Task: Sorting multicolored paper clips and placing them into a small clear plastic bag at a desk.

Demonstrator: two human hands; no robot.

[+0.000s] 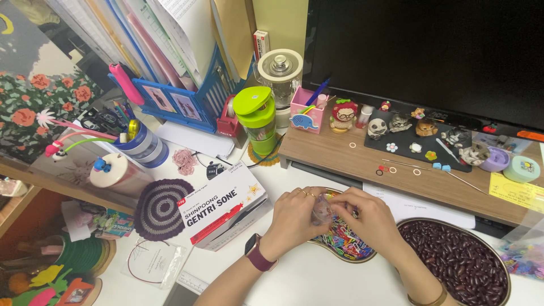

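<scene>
Small clear packet (322, 211), seemingly a plastic pouch, is held between both hands above the kidney-shaped dish of coloured bits (344, 242), presumably so that anything spilled is caught there. The left hand (292, 218) is closed on the packet's left side, and the right hand (368, 218) is pinched on its right edge, each grip tight on it. A second dish of dark red beans (453, 262) is set just beside, within reach. The white worktop (317, 280) is crowded; a white carton (224, 205) lies to the left.
</scene>
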